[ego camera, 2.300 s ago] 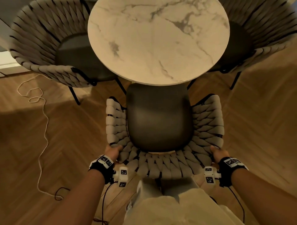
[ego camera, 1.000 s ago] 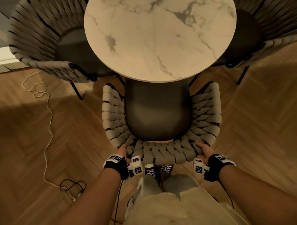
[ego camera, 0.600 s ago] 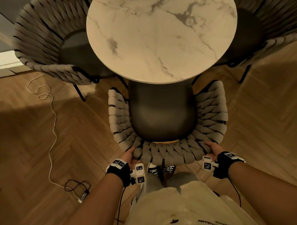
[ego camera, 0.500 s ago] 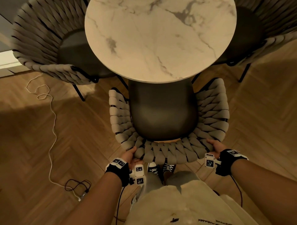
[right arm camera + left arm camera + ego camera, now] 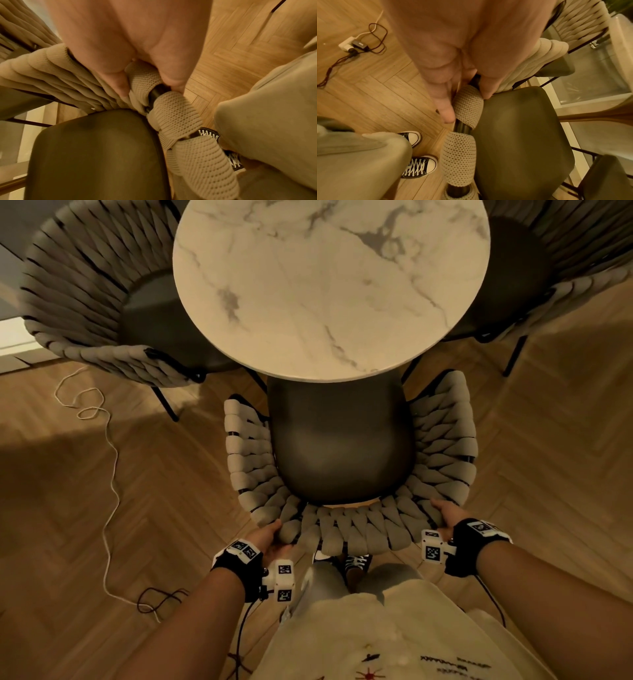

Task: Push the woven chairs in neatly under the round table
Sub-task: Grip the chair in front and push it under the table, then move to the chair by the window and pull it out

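Observation:
The round marble table (image 5: 329, 285) fills the top middle of the head view. The near woven chair (image 5: 442, 440) stands before me, the front of its dark seat (image 5: 342, 446) under the table edge. My left hand (image 5: 270, 537) grips the left part of the woven backrest rim (image 5: 356, 530). My right hand (image 5: 445, 515) grips its right part. In the left wrist view the left hand (image 5: 466, 106) closes thumb and fingers round a woven band (image 5: 469, 112) beside the seat (image 5: 522, 135). The right hand (image 5: 147, 86) clasps the woven rim (image 5: 173, 116) over the black frame tube.
Two more woven chairs stand at the table, one at back left (image 5: 89, 302) and one at back right (image 5: 565, 251). A white cord (image 5: 111, 460) and a dark cable with a plug block (image 5: 353, 45) lie on the herringbone floor. My shoes (image 5: 356, 561) stand just behind the backrest.
Over two seconds the near chair has slid forward, its seat further under the table, with both hands following on the backrest. In the last half second it barely moves.

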A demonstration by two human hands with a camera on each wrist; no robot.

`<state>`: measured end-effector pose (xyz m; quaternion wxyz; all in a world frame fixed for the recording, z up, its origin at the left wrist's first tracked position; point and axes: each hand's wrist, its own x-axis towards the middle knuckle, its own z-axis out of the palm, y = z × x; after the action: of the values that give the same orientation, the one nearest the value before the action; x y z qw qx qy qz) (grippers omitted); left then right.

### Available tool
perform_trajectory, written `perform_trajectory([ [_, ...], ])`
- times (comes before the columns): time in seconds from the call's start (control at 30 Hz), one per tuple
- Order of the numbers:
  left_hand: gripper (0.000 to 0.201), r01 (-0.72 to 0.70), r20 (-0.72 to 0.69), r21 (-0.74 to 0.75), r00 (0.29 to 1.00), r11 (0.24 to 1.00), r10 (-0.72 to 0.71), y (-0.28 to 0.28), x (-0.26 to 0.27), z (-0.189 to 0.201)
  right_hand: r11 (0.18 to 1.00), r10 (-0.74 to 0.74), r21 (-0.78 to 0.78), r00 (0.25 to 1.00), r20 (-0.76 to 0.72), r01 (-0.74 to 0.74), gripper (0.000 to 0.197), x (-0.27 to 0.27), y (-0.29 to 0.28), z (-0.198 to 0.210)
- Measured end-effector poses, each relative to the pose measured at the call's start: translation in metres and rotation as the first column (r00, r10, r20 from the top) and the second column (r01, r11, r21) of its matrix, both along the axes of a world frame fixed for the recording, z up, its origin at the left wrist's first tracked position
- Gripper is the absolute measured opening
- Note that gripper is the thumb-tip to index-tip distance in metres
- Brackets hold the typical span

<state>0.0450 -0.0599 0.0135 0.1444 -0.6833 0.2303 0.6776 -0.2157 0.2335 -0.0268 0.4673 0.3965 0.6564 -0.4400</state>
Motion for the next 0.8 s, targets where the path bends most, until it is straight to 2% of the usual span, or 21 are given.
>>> perform_trajectory([
  [0.07, 0.026, 0.082, 0.015, -0.038, 0.997, 0.996, -0.081, -0.004, -0.002, 0.001, 0.993, 0.092, 0.076, 0.995, -0.029, -0.089, 0.044, -0.006, -0.012, 0.016],
  [0.13, 0.024, 0.192, 0.06, -0.052, 0.98, 0.98, -0.189, -0.005, -0.004, 0.009, 0.977, 0.187, 0.121, 0.98, -0.072, -0.177, 0.04, -0.013, -0.003, -0.006],
  [0.17, 0.024, 0.238, 0.069, -0.074, 0.97, 0.969, -0.233, -0.013, -0.005, 0.022, 0.967, 0.218, 0.152, 0.973, -0.079, -0.205, 0.041, -0.021, -0.018, 0.014],
  [0.23, 0.03, 0.39, 0.101, -0.069, 0.918, 0.918, -0.383, -0.017, -0.006, 0.035, 0.976, 0.107, 0.196, 0.991, -0.079, -0.09, 0.039, -0.016, -0.027, 0.038],
  [0.27, 0.031, 0.444, 0.121, -0.098, 0.893, 0.89, -0.433, -0.022, -0.006, 0.041, 0.979, 0.094, 0.188, 0.992, -0.087, -0.076, 0.033, -0.015, -0.036, 0.051],
  [0.3, 0.031, 0.475, 0.143, -0.162, 0.879, 0.865, -0.455, -0.03, -0.005, 0.046, 0.985, 0.109, 0.145, 0.985, -0.13, -0.09, 0.038, -0.012, -0.047, 0.065],
  [0.4, 0.027, 0.433, 0.159, -0.368, 0.901, 0.823, -0.402, -0.068, -0.006, 0.062, 0.982, 0.169, 0.14, 0.935, -0.312, -0.13, 0.046, -0.017, -0.099, 0.096],
  [0.43, 0.024, 0.425, 0.152, -0.415, 0.904, 0.804, -0.399, -0.08, -0.009, 0.067, 0.985, 0.161, 0.114, 0.911, -0.381, -0.127, 0.043, -0.021, -0.119, 0.102],
  [0.5, 0.022, 0.416, 0.139, -0.519, 0.903, 0.747, -0.406, -0.111, -0.012, 0.081, 0.977, 0.207, 0.05, 0.848, -0.488, -0.21, 0.03, -0.025, -0.171, 0.115],
  [0.6, 0.026, 0.499, 0.213, -0.624, 0.849, 0.602, -0.483, -0.16, -0.012, 0.095, 0.872, 0.385, -0.049, 0.744, -0.547, -0.487, 0.013, -0.019, -0.245, 0.141],
  [0.7, 0.03, 0.577, 0.283, -0.663, 0.783, 0.477, -0.555, -0.22, -0.008, 0.099, 0.684, 0.577, -0.035, 0.571, -0.584, -0.728, 0.015, -0.006, -0.319, 0.154],
  [0.8, 0.031, 0.66, 0.363, -0.662, 0.697, 0.355, -0.618, -0.294, -0.006, 0.094, 0.488, 0.693, 0.0, 0.387, -0.608, -0.873, 0.014, 0.01, -0.398, 0.155],
])
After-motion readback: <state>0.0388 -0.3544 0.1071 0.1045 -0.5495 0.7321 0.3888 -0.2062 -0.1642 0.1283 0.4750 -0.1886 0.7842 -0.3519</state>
